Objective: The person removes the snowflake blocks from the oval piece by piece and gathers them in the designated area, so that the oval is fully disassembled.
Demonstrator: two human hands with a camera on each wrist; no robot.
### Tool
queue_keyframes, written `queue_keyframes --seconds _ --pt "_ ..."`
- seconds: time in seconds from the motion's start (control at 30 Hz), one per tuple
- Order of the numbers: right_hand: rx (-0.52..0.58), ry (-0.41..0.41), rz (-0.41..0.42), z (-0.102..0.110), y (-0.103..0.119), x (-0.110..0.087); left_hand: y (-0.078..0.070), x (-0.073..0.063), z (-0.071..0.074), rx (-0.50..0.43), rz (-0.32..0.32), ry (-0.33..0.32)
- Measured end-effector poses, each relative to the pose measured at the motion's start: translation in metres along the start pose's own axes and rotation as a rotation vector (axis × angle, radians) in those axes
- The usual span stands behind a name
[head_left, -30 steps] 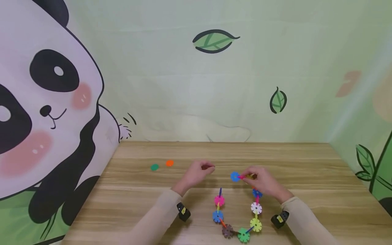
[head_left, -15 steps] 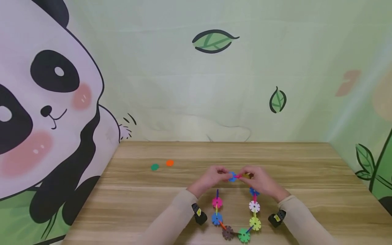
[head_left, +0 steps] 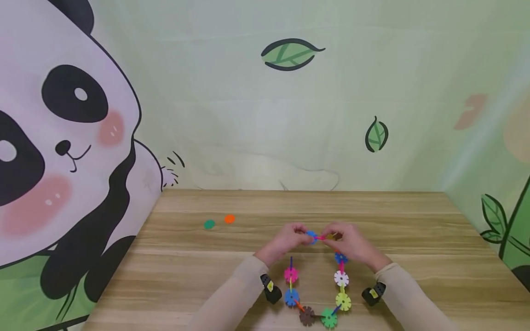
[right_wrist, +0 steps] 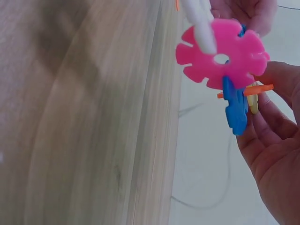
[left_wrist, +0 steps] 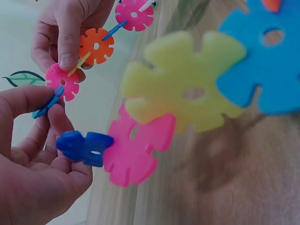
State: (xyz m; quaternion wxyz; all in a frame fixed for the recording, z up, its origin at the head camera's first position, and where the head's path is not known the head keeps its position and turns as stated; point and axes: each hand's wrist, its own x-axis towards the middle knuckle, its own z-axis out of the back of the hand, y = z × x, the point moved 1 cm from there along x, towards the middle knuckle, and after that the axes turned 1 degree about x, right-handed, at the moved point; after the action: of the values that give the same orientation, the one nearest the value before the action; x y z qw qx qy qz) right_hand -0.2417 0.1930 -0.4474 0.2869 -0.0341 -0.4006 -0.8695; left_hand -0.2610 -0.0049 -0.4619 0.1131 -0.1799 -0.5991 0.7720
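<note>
A chain of slotted snowflake discs (head_left: 343, 301) in several colours forms a U on the table, its right side rising into the hands. My left hand (head_left: 285, 242) pinches the blue snowflake disc (left_wrist: 49, 102) at one chain end between thumb and fingers. It joins a pink disc (left_wrist: 62, 80), where my right hand (head_left: 351, 241) pinches the chain, thumb by the yellow disc (left_wrist: 78, 64). An orange disc (left_wrist: 96, 46) follows. The chain's other end, a dark blue disc (left_wrist: 84, 147) slotted into a pink one, hangs free near my left hand, apart from it.
Two loose discs, one green (head_left: 209, 224) and one orange (head_left: 229, 219), lie on the wooden table (head_left: 174, 285) left of the hands. A cloth backdrop (head_left: 223, 115) with a printed panda and leaves stands behind the far edge.
My left hand has moved right and taken hold of the blue end disc, which the right hand alone was carrying on the chain. Both hands and the chain then shifted slightly left.
</note>
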Motion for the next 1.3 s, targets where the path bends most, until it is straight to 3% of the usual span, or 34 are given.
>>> queue_keyframes --seconds 0.33,0.63,0.83,1.0,1.13,1.3 --pt "-0.014 -0.021 0.035 0.000 0.001 0.001 0.005 0.004 0.002 -0.052 0.002 -0.042" --pt "-0.005 -0.016 0.025 0.000 -0.001 0.002 0.003 0.005 0.003 -0.022 0.003 -0.107" --pt "0.000 0.003 -0.002 0.001 0.000 0.002 0.004 0.005 0.005 -0.067 -0.018 -0.098" --pt "-0.004 0.003 -0.001 0.001 -0.002 0.001 0.011 0.008 0.015 -0.103 -0.016 -0.080" --pt "-0.015 0.001 -0.007 0.002 -0.005 -0.001 0.015 0.007 0.025 -0.074 -0.004 -0.098" --pt "-0.014 -0.004 -0.012 0.003 -0.005 -0.003 0.018 0.005 0.038 -0.108 0.015 -0.133"
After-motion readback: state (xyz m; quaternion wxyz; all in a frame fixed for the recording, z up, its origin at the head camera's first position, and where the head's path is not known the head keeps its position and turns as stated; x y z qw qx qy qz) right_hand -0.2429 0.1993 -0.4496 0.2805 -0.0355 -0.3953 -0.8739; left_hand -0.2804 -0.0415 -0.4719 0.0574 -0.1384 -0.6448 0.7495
